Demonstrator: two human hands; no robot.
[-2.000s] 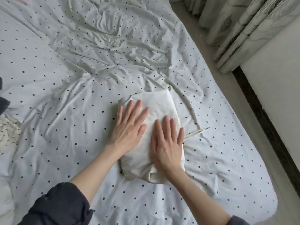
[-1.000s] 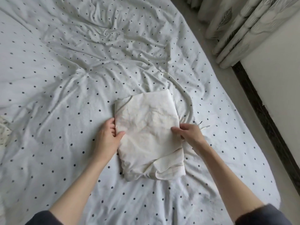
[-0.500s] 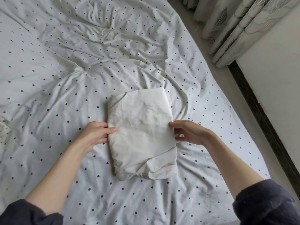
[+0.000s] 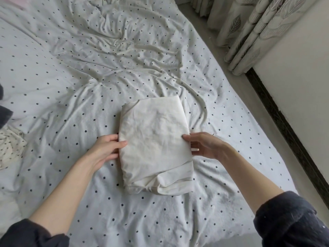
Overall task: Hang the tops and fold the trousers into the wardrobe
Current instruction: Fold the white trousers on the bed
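Left hand (image 4: 105,148) and right hand (image 4: 204,145) are gripping opposite edges of the folded cream cotton trousers (image 4: 154,145) lying between them on the dotted white bedsheet (image 4: 71,86).

The person wears a dark grey top; its left sleeve (image 4: 33,234) and right sleeve (image 4: 292,220) are pushed up, so both forearms are bare. The right sleeve carries small pale specks.

Both hands' fingers (image 4: 193,146) vanish beneath the folded cream cloth trousers (image 4: 154,145); left of them, a dark garment (image 4: 4,113) is cut by the edge.
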